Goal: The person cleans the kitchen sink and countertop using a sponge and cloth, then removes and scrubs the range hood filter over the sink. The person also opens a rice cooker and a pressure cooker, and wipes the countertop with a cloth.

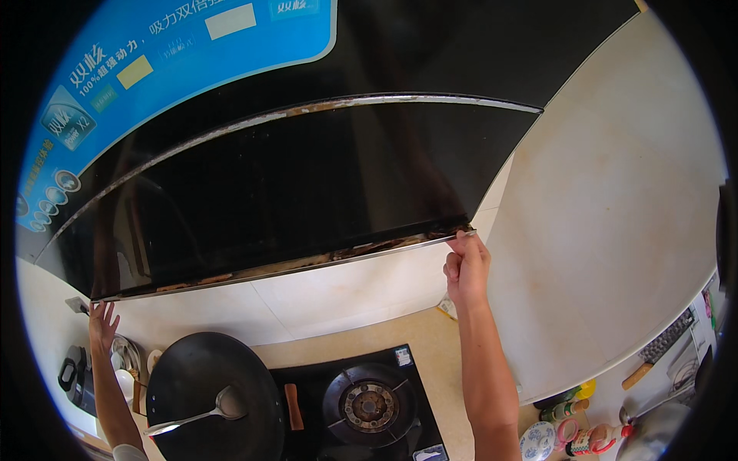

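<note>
A black range hood panel [300,184] fills the upper view, glossy and reflecting the arms. Along its lower edge runs a thin metal strip [323,266], with brown greasy grime showing in the gap behind it. My right hand [470,265] pinches the strip's right end between thumb and fingers. At the far left end, the fingertips of my left hand [102,325] hold the strip's other end, its remaining fingers spread. A curved metal trim [346,104], stained and worn, crosses the panel higher up.
Below is a black gas hob [311,441] with an uncovered burner [369,406]. A large wok [202,369] with a metal spatula [228,403] inside covers the left side. A pale wall cabinet [599,219] borders the hood. Bottles and jars [588,441] stand at lower right.
</note>
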Tool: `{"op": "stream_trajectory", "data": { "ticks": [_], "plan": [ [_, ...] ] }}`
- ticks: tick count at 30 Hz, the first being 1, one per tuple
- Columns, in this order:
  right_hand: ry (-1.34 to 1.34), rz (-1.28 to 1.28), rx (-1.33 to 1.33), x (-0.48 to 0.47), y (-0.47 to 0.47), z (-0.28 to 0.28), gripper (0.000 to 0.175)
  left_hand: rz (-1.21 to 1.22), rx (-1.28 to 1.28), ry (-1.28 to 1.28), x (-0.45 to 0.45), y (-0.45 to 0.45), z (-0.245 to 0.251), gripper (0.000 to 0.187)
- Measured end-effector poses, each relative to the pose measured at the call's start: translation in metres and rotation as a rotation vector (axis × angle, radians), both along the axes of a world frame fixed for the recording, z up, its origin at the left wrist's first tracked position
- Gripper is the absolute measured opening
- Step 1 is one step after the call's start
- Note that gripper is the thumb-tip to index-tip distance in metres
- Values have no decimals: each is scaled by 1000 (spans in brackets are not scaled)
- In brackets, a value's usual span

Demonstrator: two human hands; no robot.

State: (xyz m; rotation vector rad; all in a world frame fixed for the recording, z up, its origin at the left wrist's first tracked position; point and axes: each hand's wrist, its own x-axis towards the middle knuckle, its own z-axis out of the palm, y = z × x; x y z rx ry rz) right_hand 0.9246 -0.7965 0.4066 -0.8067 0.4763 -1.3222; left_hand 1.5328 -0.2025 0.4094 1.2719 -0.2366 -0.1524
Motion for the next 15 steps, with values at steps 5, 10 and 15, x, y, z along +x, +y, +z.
{"op": "stream_trajectory", "data": {
  "ticks": [5,10,15],
  "plan": [
    [-26,29,-24,-2,0,-2,13,4,11,-3,-3,-1,1,82],
    [-35,43,-12,-2,-1,-3,15,-1,10,8,0,1,1,83],
    [-77,54,35,-4,-3,-5,17,-5,3,13,2,0,0,80]
  ]
}}
